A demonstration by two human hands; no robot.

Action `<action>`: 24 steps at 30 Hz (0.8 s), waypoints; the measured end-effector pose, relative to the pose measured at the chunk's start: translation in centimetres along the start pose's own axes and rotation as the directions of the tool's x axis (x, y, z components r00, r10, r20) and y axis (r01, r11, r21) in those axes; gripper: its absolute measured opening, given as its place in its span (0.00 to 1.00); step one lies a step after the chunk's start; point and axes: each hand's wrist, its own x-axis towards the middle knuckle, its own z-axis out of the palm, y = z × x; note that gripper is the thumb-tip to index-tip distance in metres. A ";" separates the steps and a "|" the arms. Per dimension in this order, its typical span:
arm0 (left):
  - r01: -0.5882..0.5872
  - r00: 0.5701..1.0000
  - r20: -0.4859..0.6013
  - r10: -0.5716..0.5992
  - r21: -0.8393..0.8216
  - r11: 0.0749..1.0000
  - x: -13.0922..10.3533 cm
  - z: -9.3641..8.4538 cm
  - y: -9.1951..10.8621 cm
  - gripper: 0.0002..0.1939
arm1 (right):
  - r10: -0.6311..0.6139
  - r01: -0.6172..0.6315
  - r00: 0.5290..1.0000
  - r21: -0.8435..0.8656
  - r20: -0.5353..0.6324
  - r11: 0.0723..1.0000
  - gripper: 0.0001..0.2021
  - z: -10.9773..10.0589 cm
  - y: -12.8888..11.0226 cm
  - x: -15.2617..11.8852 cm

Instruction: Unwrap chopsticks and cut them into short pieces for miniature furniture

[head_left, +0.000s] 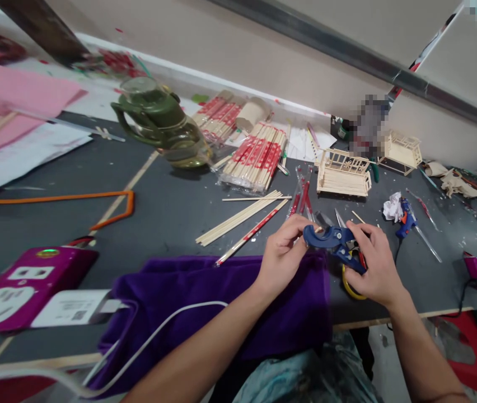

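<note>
Above the right end of a purple cloth point(221, 285), my right hand point(375, 263) is closed around the handles of a blue cutter point(331, 240). My left hand point(283, 254) is pinched at the cutter's jaw, with a small piece of wooden stick point(317, 229) between its fingers and the blade; most of that piece is hidden. Loose wooden sticks point(238, 219) and a red-patterned stick point(257, 228) lie left of my hands. A small wooden bench model point(343, 178) stands behind them. Yellow-handled scissors point(352, 285) lie under my right hand.
A green glass jug point(165, 126) stands at the back left, beside bagged chopsticks point(255, 157). To the right are a blue glue gun point(407, 221), crumpled paper point(393, 207) and a second wooden model point(400, 151). A purple power strip point(28, 285) with a white cable point(171, 319) is at left.
</note>
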 end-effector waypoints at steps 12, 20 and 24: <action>-0.201 0.978 0.088 0.187 0.184 0.962 0.2 -0.4 0.7 0.09 | -0.007 0.008 0.998 0.025 -0.063 1.000 0.40 0.6 -0.1 -0.8; -0.252 0.967 0.087 0.239 0.224 0.941 0.0 -0.2 0.9 0.09 | -0.007 0.007 0.997 0.009 -0.076 1.000 0.39 0.6 -0.4 -1.0; -0.256 0.966 0.087 0.242 0.232 0.938 -0.1 -0.2 1.0 0.08 | -0.014 0.015 0.997 0.007 -0.075 1.000 0.40 0.5 -0.5 -1.0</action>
